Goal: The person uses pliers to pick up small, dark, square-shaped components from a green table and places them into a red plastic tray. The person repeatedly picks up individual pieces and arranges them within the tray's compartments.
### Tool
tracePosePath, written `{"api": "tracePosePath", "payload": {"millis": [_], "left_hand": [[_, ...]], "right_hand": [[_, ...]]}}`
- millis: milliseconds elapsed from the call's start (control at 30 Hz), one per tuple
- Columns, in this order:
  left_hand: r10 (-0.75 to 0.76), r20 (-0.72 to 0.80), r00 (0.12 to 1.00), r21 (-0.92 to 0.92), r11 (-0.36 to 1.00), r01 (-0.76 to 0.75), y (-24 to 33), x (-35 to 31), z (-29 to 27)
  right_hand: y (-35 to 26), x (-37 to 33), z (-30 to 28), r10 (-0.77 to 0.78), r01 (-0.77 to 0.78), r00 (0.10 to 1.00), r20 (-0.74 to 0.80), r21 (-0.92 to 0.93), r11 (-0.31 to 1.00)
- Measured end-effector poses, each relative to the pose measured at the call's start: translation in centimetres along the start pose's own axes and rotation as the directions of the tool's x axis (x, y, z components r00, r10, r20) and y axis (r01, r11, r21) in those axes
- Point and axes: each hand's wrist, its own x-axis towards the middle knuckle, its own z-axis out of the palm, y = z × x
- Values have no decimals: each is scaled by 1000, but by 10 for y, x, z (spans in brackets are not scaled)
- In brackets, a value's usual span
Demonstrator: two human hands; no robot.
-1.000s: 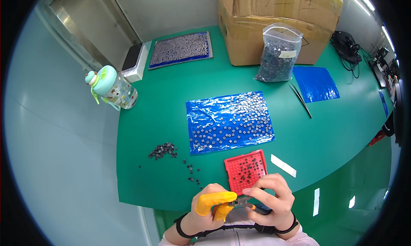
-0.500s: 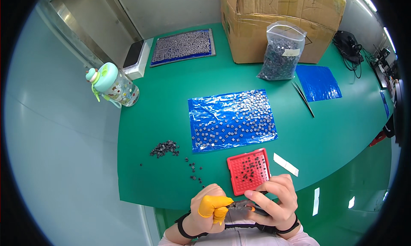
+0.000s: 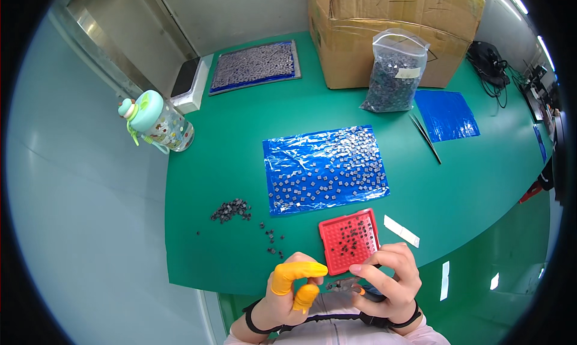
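Yellow finger covers sit on the thumb and index finger of my left hand (image 3: 293,291). These two fingertips are spread apart, with nothing visible between them; the other fingers are partly hidden. My right hand (image 3: 390,282) is wrapped round a small pair of pliers (image 3: 341,285) with dark and orange handles, its metal jaws pointing toward the left hand. Just beyond both hands lies a red tray (image 3: 334,259) with a grid of small dimples, holding several tiny black pieces. Left of it, loose dark pieces (image 3: 271,237) trail away from a dark heap (image 3: 231,210) on the green table.
Small silvery squares lie on a blue sheet (image 3: 285,155) at mid-table. Farther off are a filled grey panel (image 3: 255,65), a clear zip bag (image 3: 393,83), a cardboard box (image 3: 390,38) and tweezers (image 3: 427,140). A bottle (image 3: 159,121) stands left, a white strip (image 3: 401,231) right.
My left thumb and index finger have parted from a closed pinch at the pliers' jaws, and the hand has drawn slightly left. The right hand keeps hold of the pliers.
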Motion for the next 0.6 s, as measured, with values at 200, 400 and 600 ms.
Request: {"api": "tracePosePath", "payload": {"millis": [200,400,600], "left_hand": [[116,150,982,166,976,-141,0,6,-2],[135,175,975,225,959,-173,-1,5,-5],[-11,159,987,127,992,-9,2,3,-6]], "right_hand": [[0,2,2,-11,10,1000,6,39,999],[0,2,1,-72,72,997,4,-30,997],[-3,2,-3,-98,97,995,-6,-119,988]]}}
